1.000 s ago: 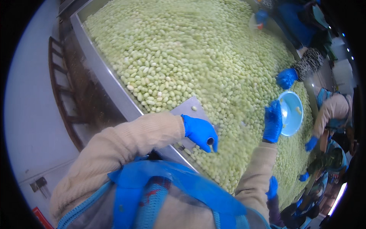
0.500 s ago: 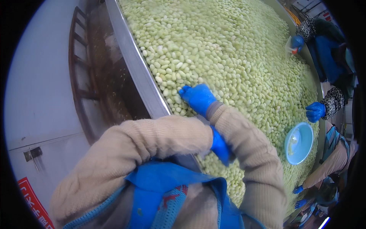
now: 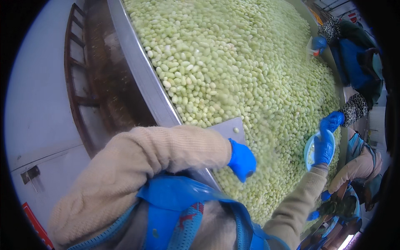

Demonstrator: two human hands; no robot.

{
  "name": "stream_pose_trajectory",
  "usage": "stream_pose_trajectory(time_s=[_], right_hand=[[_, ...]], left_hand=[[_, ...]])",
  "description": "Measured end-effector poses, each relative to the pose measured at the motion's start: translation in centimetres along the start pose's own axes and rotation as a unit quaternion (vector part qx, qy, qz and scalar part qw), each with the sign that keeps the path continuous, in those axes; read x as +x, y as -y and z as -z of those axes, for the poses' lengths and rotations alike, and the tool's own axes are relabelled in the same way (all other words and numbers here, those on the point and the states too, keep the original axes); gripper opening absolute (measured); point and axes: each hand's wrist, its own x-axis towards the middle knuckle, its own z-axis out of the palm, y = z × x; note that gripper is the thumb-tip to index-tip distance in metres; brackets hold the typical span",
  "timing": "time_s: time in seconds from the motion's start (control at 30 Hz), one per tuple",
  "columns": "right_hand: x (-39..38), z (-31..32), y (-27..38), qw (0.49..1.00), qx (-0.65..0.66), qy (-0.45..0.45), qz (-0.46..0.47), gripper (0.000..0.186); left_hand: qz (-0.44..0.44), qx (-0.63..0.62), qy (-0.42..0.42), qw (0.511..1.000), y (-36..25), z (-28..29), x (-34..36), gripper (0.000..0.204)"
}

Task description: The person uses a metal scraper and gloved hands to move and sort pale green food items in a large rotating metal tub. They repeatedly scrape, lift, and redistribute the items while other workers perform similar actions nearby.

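My left hand (image 3: 242,161), in a blue glove, is curled closed just above a deep bed of small pale green oval pieces (image 3: 233,71), which look like grapes or beans. Whatever it may hold is hidden. Beside its wrist is a flat grey metal plate (image 3: 227,128) with one green piece on it; my sleeve covers part of the plate. Stretched far to the right, my gloved right hand (image 3: 323,149) is over a light blue basin (image 3: 308,153), its fingers extended. A co-worker's blue-gloved hand (image 3: 332,121) is right at my fingertips, overlapping them in view.
The bed lies in a large metal-edged table, whose rim (image 3: 143,71) runs along my left. Past it are a brown frame (image 3: 77,62) and a white wall (image 3: 37,104). Co-workers line the right side; one gloved hand (image 3: 319,43) is by a small white container (image 3: 309,46).
My right hand has moved from the bed near the left rim across to the blue basin. The metal plate now shows. The co-worker's hand has come over the basin's far edge.
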Motion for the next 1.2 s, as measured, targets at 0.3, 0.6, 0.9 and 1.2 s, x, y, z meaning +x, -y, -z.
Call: stream_pose_trajectory(time_s=[0.3, 0.6, 0.9, 1.2], right_hand=[[7.2, -8.0, 21.3, 0.943, 0.240, 0.024, 0.231, 0.065], [10.3, -17.7, 29.2, 0.942, 0.044, 0.073, 0.325, 0.052], [-3.8, -12.0, 11.2, 0.987, -0.068, 0.136, 0.045, 0.056], [-16.3, -5.7, -0.1, 0.832, 0.177, 0.521, -0.072, 0.080]], left_hand=[[0.027, -0.004, 0.038, 0.999, -0.8, 1.5, -0.6, 0.040], [0.052, 0.019, 0.079, 0.995, -0.7, 1.0, -0.7, 0.043], [0.026, 0.007, 0.027, 0.999, -0.8, 1.1, -1.3, 0.034], [0.022, 0.012, 0.030, 0.999, 0.2, 0.4, -0.8, 0.040]])
